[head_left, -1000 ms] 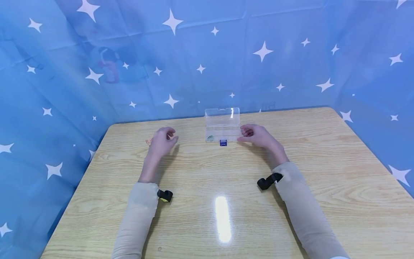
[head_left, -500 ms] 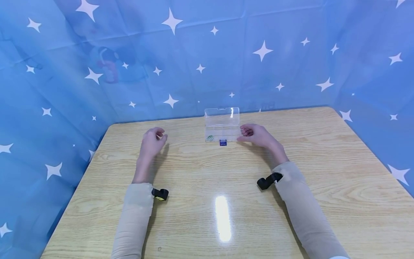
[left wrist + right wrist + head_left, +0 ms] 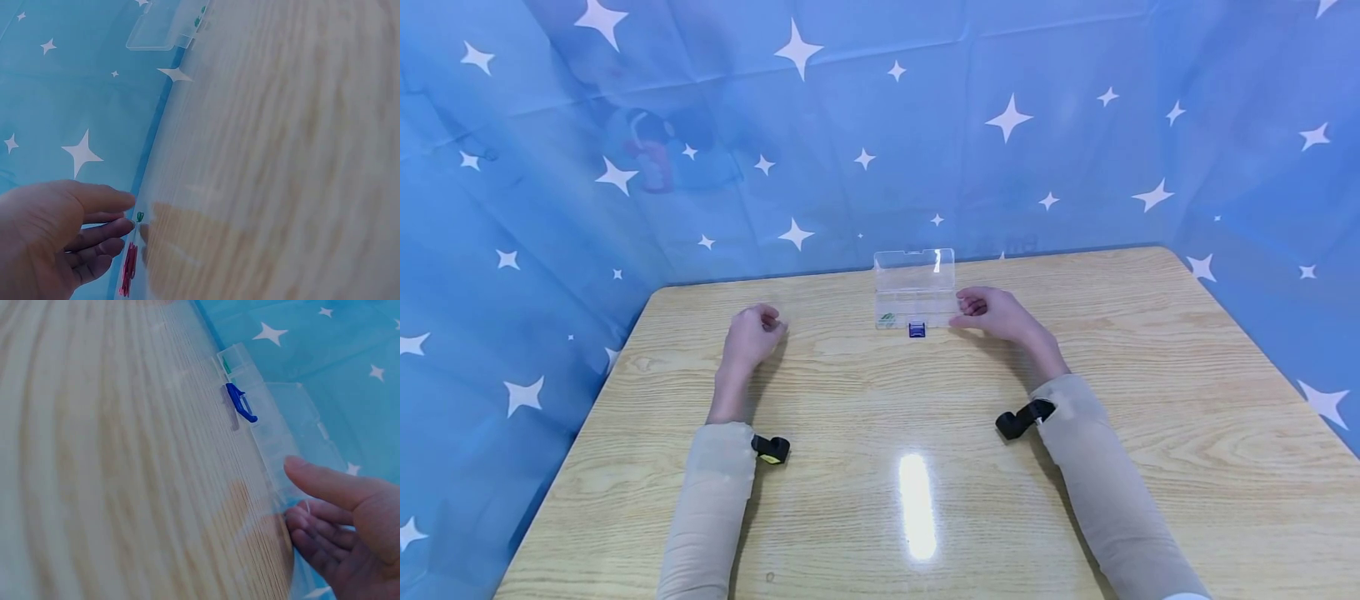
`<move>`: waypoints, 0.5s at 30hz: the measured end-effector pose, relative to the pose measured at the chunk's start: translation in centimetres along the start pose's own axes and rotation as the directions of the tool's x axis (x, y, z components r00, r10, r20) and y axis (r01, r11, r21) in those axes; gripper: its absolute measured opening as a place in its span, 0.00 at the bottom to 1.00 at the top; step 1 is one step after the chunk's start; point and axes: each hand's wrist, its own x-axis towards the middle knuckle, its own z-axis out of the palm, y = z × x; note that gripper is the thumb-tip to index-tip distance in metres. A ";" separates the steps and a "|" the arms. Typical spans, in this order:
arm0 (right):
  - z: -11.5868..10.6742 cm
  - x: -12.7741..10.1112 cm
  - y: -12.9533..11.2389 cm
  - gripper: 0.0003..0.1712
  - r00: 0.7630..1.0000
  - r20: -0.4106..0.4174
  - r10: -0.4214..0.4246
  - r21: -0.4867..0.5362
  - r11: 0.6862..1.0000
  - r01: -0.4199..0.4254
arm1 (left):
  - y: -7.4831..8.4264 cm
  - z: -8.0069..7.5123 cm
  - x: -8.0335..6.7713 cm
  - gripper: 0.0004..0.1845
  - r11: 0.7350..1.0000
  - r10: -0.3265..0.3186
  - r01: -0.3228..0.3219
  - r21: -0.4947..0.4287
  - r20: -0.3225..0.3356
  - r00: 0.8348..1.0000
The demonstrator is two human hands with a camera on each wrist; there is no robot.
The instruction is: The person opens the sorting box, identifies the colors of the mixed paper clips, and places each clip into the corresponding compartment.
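A clear plastic box (image 3: 914, 300) stands near the table's far edge with its lid (image 3: 914, 270) raised. It has a blue latch (image 3: 917, 330) at the front and a small green item (image 3: 888, 317) in its left cell. My left hand (image 3: 766, 320) rests on the table left of the box, fingers loosely curled. In the left wrist view that left hand (image 3: 128, 215) has its fingertips right beside red clips (image 3: 129, 270) and a green clip (image 3: 140, 216). My right hand (image 3: 967, 308) lies relaxed against the box's right end; its fingertips (image 3: 299, 520) touch the box (image 3: 275, 434).
The wooden table (image 3: 925, 433) is ringed by a blue star-patterned curtain (image 3: 880, 133) on the left, back and right. Black wrist cameras (image 3: 771, 449) sit on both sleeves. A light glare (image 3: 917, 504) lies near the front.
My left hand has moved left and settled lower on the table, covering the red clips in the head view. The right hand and the box have stayed put.
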 end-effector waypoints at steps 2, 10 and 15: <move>0.0 0.0 0.0 0.41 1.000 -0.001 0.000 0.002 1.000 0.000 | -0.1 0.0 0.0 0.17 1.000 0.000 0.000 0.016 -0.002 1.000; -0.1 0.0 0.0 0.41 1.000 -0.002 -0.005 0.006 1.000 0.005 | -0.1 0.1 0.0 0.12 1.000 -0.012 0.012 0.023 0.005 1.000; 0.0 0.0 0.0 0.41 1.000 0.004 -0.002 0.013 1.000 0.002 | -0.1 0.0 0.0 0.10 0.999 -0.018 0.018 0.040 0.014 1.000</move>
